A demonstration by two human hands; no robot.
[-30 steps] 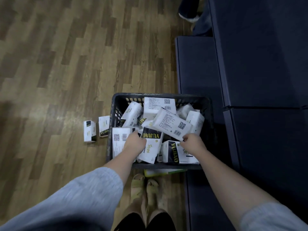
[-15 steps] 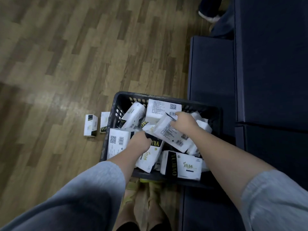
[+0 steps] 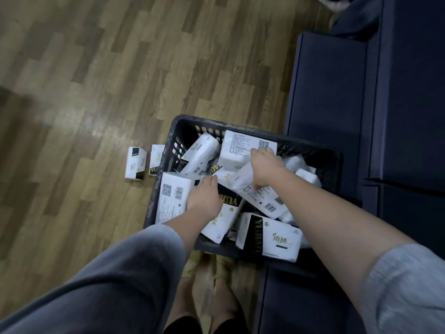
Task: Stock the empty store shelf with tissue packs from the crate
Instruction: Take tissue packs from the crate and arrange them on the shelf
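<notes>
Since a moment ago, the right hand (image 3: 263, 166) has reached farther into the crate (image 3: 183, 127), moving from the near edge up toward the far packs, and the left hand (image 3: 204, 198) has shifted only slightly.

Right now the right hand is lying across a tilted white pack (image 3: 260, 196), fingers curling over its far edge and touching the flat pack (image 3: 240, 150) at the far wall; whether it is truly gripping cannot be told. The left hand is resting on a black-banded pack (image 3: 224, 218) near the crate's middle, fingers bent over it, just beside a white pack (image 3: 172, 198) standing against the left wall. The hands are sitting apart, both inside the crate.

More tissue packs are lying jumbled in the crate, one large pack (image 3: 277, 239) leaning at the near right corner. Two small packs (image 3: 135, 163) are standing on the wood floor (image 3: 96, 68) just left of the crate. Dark blue shelf units (image 3: 361, 92) are standing on the right, touching the crate's right side. Grey sleeves (image 3: 108, 285) are covering both upper arms.
</notes>
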